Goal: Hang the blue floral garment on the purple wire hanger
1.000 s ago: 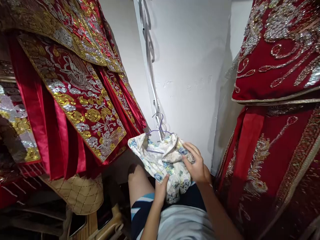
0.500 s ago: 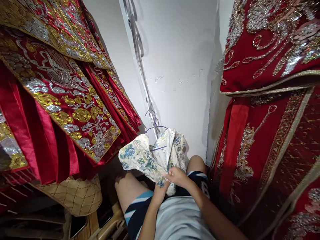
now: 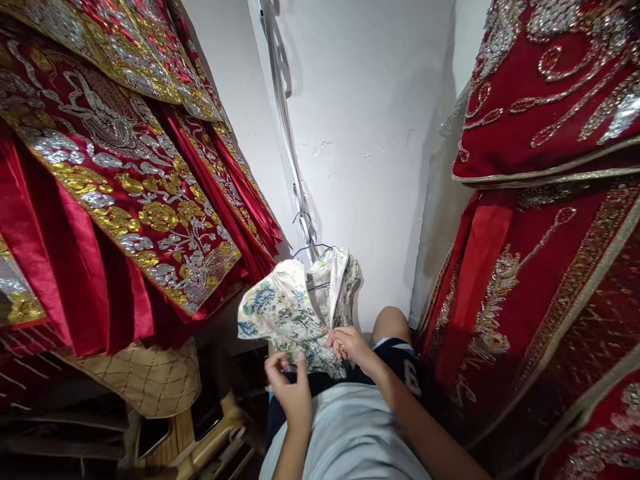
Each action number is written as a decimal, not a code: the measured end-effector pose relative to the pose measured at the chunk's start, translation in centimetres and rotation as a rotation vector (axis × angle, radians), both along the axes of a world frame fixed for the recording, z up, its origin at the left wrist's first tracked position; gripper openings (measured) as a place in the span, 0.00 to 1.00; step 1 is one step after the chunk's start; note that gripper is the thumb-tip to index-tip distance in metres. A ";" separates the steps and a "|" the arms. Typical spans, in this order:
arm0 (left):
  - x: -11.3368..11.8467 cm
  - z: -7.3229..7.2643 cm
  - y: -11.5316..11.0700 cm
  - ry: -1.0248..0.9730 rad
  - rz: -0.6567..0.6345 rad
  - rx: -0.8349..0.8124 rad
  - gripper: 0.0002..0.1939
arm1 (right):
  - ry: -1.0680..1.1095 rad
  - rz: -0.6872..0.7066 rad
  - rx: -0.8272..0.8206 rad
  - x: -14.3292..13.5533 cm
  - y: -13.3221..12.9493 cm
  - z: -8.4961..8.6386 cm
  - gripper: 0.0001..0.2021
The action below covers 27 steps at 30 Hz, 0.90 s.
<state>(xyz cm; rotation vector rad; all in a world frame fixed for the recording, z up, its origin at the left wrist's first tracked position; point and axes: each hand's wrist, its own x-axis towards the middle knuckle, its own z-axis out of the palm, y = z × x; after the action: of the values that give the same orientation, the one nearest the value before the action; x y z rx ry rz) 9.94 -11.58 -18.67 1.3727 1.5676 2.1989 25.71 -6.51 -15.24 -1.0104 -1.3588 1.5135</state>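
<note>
A white floral blouse (image 3: 285, 307) with blue and green flowers hangs on a thin purple hanger (image 3: 316, 248) over my lap. Its front opening is parted, and part of the hanger shows inside the neck. With fingers pinched together, my right hand (image 3: 351, 348) grips the edge of the blouse's front opening. Just below the blouse's lower left side is my left hand (image 3: 291, 390), thumb and fingers apart, with nothing visible between them. Whether its fingertips brush the cloth I cannot tell.
Red embroidered costumes (image 3: 165, 207) with gold and silver sequins hang at left; more red beaded garments (image 3: 555, 133) hang at right. A metal rail (image 3: 285, 127) runs along the white wall (image 3: 370, 100). Wooden furniture (image 3: 183, 437) stands at lower left, below a quilted tan cloth (image 3: 145, 380).
My left hand has let go of the blouse's front, moved left and opened. My right hand keeps its pinch. The blouse's left side has spread lower over my lap.
</note>
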 end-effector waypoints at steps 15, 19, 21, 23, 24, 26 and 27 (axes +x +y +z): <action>1.8 -0.4 4.0 0.561 -0.509 -0.345 0.08 | 0.506 -0.016 -0.263 -1.0 3.9 12.2 0.05; 1.2 -0.3 4.5 0.444 -0.557 -0.371 0.09 | 0.624 0.079 -0.209 -2.0 7.0 18.8 0.06; 1.0 -0.7 4.4 0.399 -0.587 -0.386 0.10 | 0.687 0.147 -0.144 -2.7 6.4 17.8 0.04; 0.7 -1.2 4.0 0.364 -0.607 -0.408 0.11 | 0.701 0.136 -0.081 -3.2 5.0 14.6 0.07; 0.6 -1.2 3.7 0.347 -0.603 -0.409 0.12 | 0.673 0.081 -0.060 -3.3 4.4 12.8 0.09; 0.3 -0.5 3.4 0.308 -0.566 -0.378 0.12 | 0.615 -0.055 -0.018 -3.2 3.7 9.9 0.13; 0.2 0.3 3.4 0.279 -0.538 -0.344 0.12 | 0.587 -0.093 0.001 -3.0 3.5 9.0 0.14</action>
<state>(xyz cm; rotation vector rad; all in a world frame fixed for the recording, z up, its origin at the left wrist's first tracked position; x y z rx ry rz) 10.17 -8.13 -18.35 1.7730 1.3514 1.4099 22.73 -3.02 -6.23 -0.5483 -0.8823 1.5723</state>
